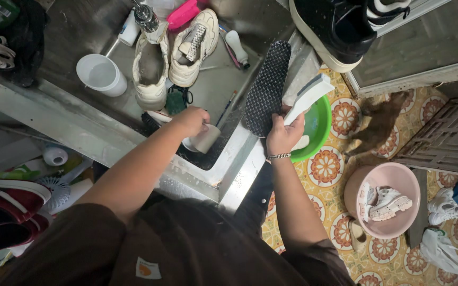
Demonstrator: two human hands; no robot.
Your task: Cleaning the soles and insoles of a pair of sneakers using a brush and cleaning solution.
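A metal sink (223,79) sits over a floor of flower tiles (327,167). The right hand (283,135) has a tight grip on a white brush (308,95) and a dark insole (267,87) on the sink edge. The left hand (192,121) is closed round a white cup (206,139) in the sink. Best to hold the insole flat and scrub gently. Pale shoes (173,55) lie behind, and a green bowl (319,124) is beside.
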